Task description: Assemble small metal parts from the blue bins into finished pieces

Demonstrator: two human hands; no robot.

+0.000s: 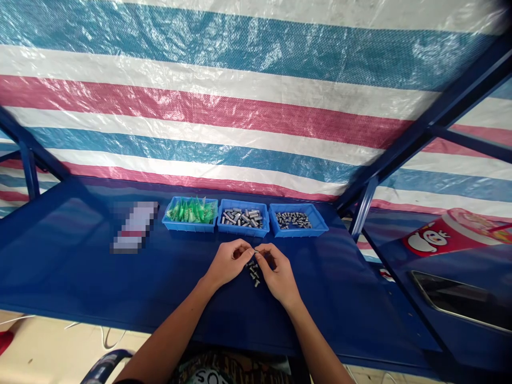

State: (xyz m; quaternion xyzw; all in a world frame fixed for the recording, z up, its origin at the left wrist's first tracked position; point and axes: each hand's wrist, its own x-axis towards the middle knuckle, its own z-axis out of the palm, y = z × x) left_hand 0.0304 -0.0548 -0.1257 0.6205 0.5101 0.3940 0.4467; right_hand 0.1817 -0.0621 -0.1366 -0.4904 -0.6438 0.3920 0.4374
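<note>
My left hand and my right hand meet over the blue table, fingertips pinched together on a small metal part between them. Both hands are closed in a pinch. Just below them a few small grey metal pieces lie loose on the table. Behind the hands stand three blue trays in a row: the left tray holds green pieces, the middle tray holds grey metal blocks, and the right tray holds small dark metal parts.
A blurred white object lies on the table to the left of the trays. A striped tarp hangs behind. At right, past a blue frame post, another surface carries a red printed cup and a dark phone.
</note>
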